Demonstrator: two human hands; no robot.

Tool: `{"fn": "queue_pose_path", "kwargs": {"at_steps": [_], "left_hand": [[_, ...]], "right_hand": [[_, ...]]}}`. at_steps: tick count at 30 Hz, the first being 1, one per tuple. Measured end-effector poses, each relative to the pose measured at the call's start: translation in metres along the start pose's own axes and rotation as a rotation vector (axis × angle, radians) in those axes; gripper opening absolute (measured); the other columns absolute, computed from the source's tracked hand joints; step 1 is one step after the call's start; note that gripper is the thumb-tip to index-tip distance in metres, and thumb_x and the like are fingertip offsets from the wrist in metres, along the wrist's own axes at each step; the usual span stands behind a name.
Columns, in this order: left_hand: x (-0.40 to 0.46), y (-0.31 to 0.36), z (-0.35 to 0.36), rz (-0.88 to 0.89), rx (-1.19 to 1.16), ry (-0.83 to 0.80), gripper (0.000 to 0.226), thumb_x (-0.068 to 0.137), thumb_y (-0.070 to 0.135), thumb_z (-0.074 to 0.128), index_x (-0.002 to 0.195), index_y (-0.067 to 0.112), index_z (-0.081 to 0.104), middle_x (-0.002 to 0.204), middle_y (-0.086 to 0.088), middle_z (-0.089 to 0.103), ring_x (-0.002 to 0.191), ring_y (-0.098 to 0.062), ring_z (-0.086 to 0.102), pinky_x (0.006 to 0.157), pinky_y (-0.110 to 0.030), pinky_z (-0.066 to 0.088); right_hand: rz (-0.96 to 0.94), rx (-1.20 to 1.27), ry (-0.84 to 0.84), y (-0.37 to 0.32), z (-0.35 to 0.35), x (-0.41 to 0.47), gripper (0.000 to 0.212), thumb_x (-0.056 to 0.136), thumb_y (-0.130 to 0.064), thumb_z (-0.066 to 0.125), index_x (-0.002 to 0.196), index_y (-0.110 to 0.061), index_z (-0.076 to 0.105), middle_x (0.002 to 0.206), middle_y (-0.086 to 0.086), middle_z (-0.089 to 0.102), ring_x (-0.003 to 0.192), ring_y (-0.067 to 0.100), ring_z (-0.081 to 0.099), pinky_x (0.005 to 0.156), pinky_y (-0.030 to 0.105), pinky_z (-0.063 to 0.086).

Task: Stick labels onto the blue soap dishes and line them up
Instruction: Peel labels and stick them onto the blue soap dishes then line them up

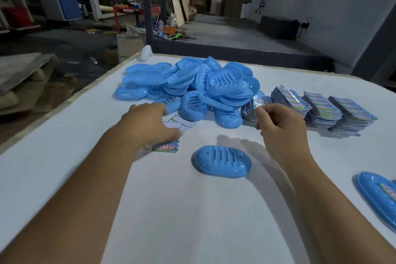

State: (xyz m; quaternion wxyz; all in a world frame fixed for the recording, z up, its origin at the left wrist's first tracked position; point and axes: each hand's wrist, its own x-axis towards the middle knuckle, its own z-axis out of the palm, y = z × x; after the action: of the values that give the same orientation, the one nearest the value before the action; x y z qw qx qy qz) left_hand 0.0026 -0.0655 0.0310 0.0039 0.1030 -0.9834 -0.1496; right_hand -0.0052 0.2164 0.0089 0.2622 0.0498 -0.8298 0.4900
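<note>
One blue soap dish (pixel 221 162) lies alone, slotted bottom up, on the white table (pixel 192 221) between my hands. My left hand (pixel 150 124) rests flat on a small heap of loose label sheets (pixel 169 147) to the left of it. My right hand (pixel 280 128) hovers with curled fingers, thumb and forefinger together at the edge of the leftmost label stack (pixel 249 111). No label shows between them. A big pile of blue soap dishes (pixel 188 85) lies behind. A labelled dish (pixel 377 197) sits at the right edge.
Several more stacks of shiny labels (pixel 321 109) stand in a row to the right of the pile. A white object (pixel 146 52) sits at the table's far corner. Beyond the table is a workshop floor with boards and clutter.
</note>
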Motion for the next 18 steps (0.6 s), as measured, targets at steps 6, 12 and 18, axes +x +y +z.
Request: {"fn": "queue_pose_path", "kwargs": {"at_steps": [6, 12, 18], "left_hand": [[-0.003, 0.002, 0.001, 0.015, -0.089, -0.031, 0.082, 0.058, 0.058, 0.090, 0.130, 0.035, 0.057, 0.124, 0.005, 0.060, 0.115, -0.020, 0.055, 0.099, -0.042, 0.050], [0.005, 0.005, 0.004, 0.062, -0.068, 0.099, 0.054, 0.068, 0.037, 0.089, 0.115, 0.033, 0.063, 0.105, 0.008, 0.068, 0.097, -0.015, 0.064, 0.088, -0.039, 0.055], [0.011, 0.001, 0.014, 0.050, -0.153, 0.074, 0.054, 0.071, 0.049, 0.085, 0.111, 0.034, 0.052, 0.103, 0.010, 0.056, 0.093, -0.014, 0.058, 0.073, -0.030, 0.043]], "right_hand": [[-0.007, -0.005, -0.013, -0.003, 0.000, -0.004, 0.018, 0.094, -0.028, 0.064, 0.077, -0.030, 0.069, 0.066, -0.014, 0.068, 0.058, 0.004, 0.059, 0.064, 0.028, 0.048], [-0.005, -0.004, -0.026, -0.005, 0.002, -0.006, 0.020, 0.095, -0.026, 0.065, 0.076, -0.032, 0.068, 0.065, -0.014, 0.068, 0.058, 0.005, 0.059, 0.065, 0.030, 0.050], [0.008, 0.005, -0.058, -0.006, 0.005, -0.008, 0.019, 0.095, -0.025, 0.065, 0.076, -0.027, 0.069, 0.065, -0.008, 0.068, 0.055, 0.006, 0.055, 0.060, 0.026, 0.045]]}}
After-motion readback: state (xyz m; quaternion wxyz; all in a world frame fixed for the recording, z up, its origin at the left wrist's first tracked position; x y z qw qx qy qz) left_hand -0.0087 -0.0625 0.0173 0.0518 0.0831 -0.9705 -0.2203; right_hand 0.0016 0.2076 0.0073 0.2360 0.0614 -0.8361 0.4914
